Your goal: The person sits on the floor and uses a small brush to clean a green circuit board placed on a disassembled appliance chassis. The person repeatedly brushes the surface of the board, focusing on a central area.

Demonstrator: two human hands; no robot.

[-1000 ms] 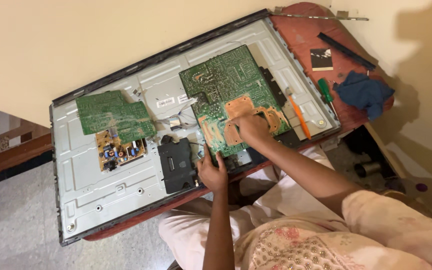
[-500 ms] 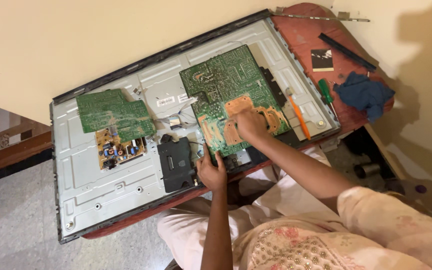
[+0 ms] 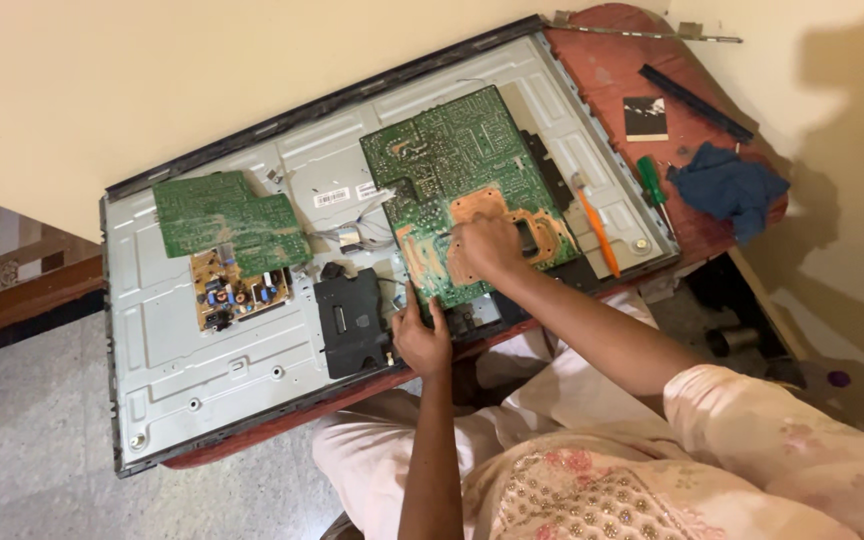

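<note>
Green board: a large green circuit board (image 3: 457, 180) lay solder side up on the grey metal back panel (image 3: 212, 350) of an opened flat screen, its near end bearing a bare copper patch.
Right hand: the right hand (image 3: 487, 248) rested on that copper patch, fingers curled loosely downward and pressing on the board; whether the grip pinched anything small under the fingertips could not be told.
Left hand: the left hand (image 3: 422, 338) lay at the board's near left corner, fingers spread partly open, fingertips touching the board's edge, thumb toward a black plastic block (image 3: 350, 322) just beside it; the grip closed around nothing.
Board and hands: the board sat under both hands, stretching away from them toward the wall, its near edge between the two wrists.
Second board: a smaller green circuit board (image 3: 227, 220) sat well to the left, overlapping a tan board (image 3: 240, 292) studded with parts.
Cables: flat grey cables (image 3: 357, 235) ran between the two green boards.
Tools: an orange-handled tool (image 3: 597, 230) lay on the panel right of the right hand; a green-handled screwdriver (image 3: 650, 180) lay beyond it on the tabletop.
Tabletop: the reddish tabletop (image 3: 612, 70) carried the panel, a crumpled blue cloth (image 3: 727, 185), a long black strip (image 3: 697, 102) and a small dark square (image 3: 645, 118) at its far right end.
Person: pale pink patterned clothing filled the bottom of the view.
</note>
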